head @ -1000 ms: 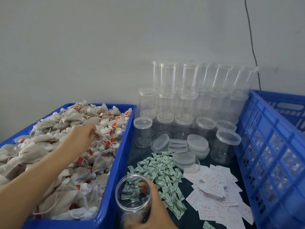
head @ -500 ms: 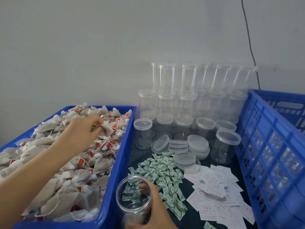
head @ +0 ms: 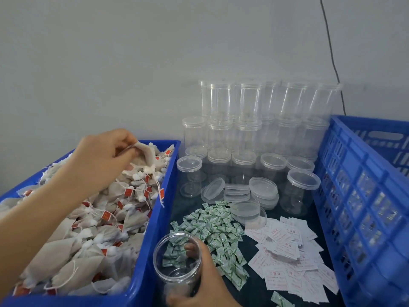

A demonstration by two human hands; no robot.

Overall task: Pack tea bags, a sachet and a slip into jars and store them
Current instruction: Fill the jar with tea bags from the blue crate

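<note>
**Mara:** Head view puts both hands low in the scene. What has the left hand (head: pixel 104 160) got?

**Jon:** A tea bag (head: pixel 145 157), pinched between thumb and fingers and lifted clear above the heap of tea bags (head: pixel 93 231). Its string trails down to a red tag (head: pixel 161 193) that hangs at the right wall of the blue bin (head: pixel 155 235).

**Mara:** And the right hand (head: pixel 204 282)?

**Jon:** Fingers wrapped round an open clear jar (head: pixel 178 260), near edge of the scene, just right of that bin wall. The jar's mouth is uncovered and tilted toward us.

**Mara:** How much room is there around it?

**Jon:** Little. The jar stands in a dark strip of table (head: pixel 254 289) between the bin and the blue crate (head: pixel 363 213) on the right. Green sachets (head: pixel 212 231) lie scattered just beyond the jar, white slips (head: pixel 290 255) spread to their right, up to the crate's wall.

**Mara:** Farther back?

**Jon:** Loose lids (head: pixel 241 191) in short stacks, then lidded empty jars (head: pixel 247 129) stacked against the wall (head: pixel 132 63), filling the far end from bin to crate. A thin dark cable (head: pixel 332 54) runs down the wall behind them.
</note>
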